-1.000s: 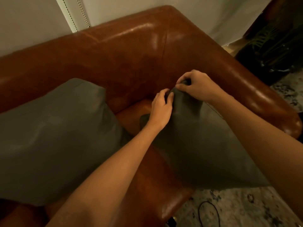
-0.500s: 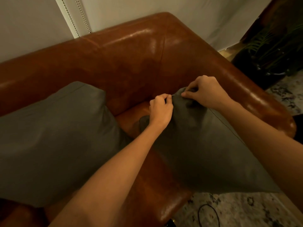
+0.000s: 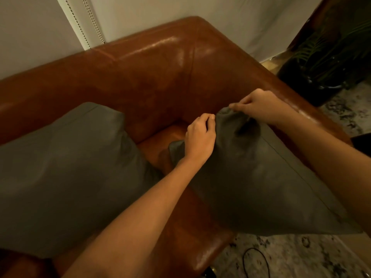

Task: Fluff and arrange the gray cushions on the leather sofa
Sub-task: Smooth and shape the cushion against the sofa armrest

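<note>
Both hands are working the top corner of the right gray cushion (image 3: 261, 177), which is leaning against the armrest end of the leather sofa (image 3: 150, 67), lower edge hanging past the seat front over the patterned rug (image 3: 301, 257).

Left hand (image 3: 200, 137): fingers curled in narrow, pinching a fold of fabric at the cushion's upper left edge. Right hand (image 3: 259, 107): thumb and fingertips closed on the peak of the same corner, pulling it up to a point; fabric is bunching and creasing just below the grip.

Judgement: the two pinches are sitting close together so the corner can be tugged out and the filling teased into it, the hands pulling against each other. Holding the top corner is also keeping the cushion standing against the arm rather than slumping forward.

Left gray cushion (image 3: 66, 167): lying propped against the backrest, apart from both hands, surface fairly smooth, looking plumped already. A strip of bare seat is showing between the two cushions.

Off the sofa: a dark cable loop (image 3: 255, 259) is lying on the rug; dark plant pot (image 3: 331, 57) is standing beyond the armrest
</note>
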Demonstrator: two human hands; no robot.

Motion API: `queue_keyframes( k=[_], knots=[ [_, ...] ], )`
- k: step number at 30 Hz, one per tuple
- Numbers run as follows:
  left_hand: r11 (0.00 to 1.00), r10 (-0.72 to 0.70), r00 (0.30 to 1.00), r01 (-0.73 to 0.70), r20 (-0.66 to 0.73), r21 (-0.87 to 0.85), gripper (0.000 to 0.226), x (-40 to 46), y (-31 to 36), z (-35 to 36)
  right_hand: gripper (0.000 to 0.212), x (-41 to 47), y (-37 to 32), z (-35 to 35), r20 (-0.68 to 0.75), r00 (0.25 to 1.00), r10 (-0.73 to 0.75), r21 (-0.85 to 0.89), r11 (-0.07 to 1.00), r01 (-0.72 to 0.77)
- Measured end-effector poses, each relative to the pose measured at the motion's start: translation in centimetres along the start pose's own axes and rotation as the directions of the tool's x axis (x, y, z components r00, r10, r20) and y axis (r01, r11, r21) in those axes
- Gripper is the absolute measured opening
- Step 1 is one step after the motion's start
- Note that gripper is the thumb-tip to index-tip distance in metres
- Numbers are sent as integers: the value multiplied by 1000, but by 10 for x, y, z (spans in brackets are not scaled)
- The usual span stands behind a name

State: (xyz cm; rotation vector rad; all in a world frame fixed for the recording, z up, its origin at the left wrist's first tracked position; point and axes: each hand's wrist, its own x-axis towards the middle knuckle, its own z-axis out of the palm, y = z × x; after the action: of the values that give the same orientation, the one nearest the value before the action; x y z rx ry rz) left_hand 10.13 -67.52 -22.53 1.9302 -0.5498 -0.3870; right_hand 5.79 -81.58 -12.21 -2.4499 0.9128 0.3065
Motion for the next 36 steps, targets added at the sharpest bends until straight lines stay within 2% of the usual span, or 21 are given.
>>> queue_keyframes(
  k=[3, 5, 8, 10, 12, 14, 15, 16, 19, 21, 23, 25, 27, 29, 32, 36],
  knots=[
    [999, -31, 999, 31, 13, -12, 35, 0, 6, 0, 37, 12, -16, -13, 249, 964, 95, -280, 960, -23],
    [998, -52, 997, 54, 60, -22, 39, 0, 7, 1, 31, 11, -25, -17, 300, 949, 95, -347, 938, 15],
    [992, -38, 987, 57, 157, -117, 42, -4, 7, 4, 18, 7, -28, -13, 284, 958, 49, -313, 949, 44],
    [984, -63, 979, 93, 194, -154, 44, -6, 4, 3, 14, 3, -23, -6, 151, 989, -2, -209, 977, 34],
    [985, -67, 974, 99, 215, -143, 47, -8, 0, 3, 14, -2, -17, 2, -131, 990, -55, -37, 998, 51],
    [990, -33, 974, 62, 226, -123, 47, -10, -3, 1, 13, -10, -7, 13, -440, 898, -12, 171, 980, 97],
    [991, -25, 972, 56, 235, -123, 47, -10, -4, 1, 15, -13, -1, 19, -521, 852, 43, 267, 957, 115],
    [990, -29, 968, 61, 248, -125, 46, -10, -4, 1, 19, -16, 5, 25, -528, 844, 95, 369, 921, 127],
    [987, -73, 963, 108, 258, -122, 46, -9, -3, 0, 24, -22, 12, 31, -368, 918, 150, 637, 759, 131],
    [985, -94, 965, 126, 246, -116, 44, -8, -2, -1, 25, -18, 10, 22, -294, 943, 156, 668, 739, 86],
    [984, -104, 964, 135, 246, -112, 44, -8, -3, -3, 19, -8, 8, 8, -219, 969, 115, 540, 841, 22],
    [982, -119, 962, 150, 244, -111, 46, -7, -4, -5, 15, 0, 4, -5, -24, 994, 102, 379, 922, -85],
    [980, -141, 964, 169, 226, -110, 48, -5, -5, -8, 22, 7, 3, -15, 189, 971, 145, 270, 943, -194],
    [980, -146, 962, 172, 229, -99, 50, -2, -1, -12, 26, 10, 0, -19, 337, 928, 161, 208, 948, -240],
    [983, -96, 957, 135, 275, -125, 52, 5, 8, -18, 19, 14, -8, -13, 383, 918, 101, 140, 976, -166],
    [987, -35, 967, 72, 251, -141, 49, 11, 7, -23, 23, 8, -15, 7, 288, 957, -46, 222, 975, -20]
  ],
)
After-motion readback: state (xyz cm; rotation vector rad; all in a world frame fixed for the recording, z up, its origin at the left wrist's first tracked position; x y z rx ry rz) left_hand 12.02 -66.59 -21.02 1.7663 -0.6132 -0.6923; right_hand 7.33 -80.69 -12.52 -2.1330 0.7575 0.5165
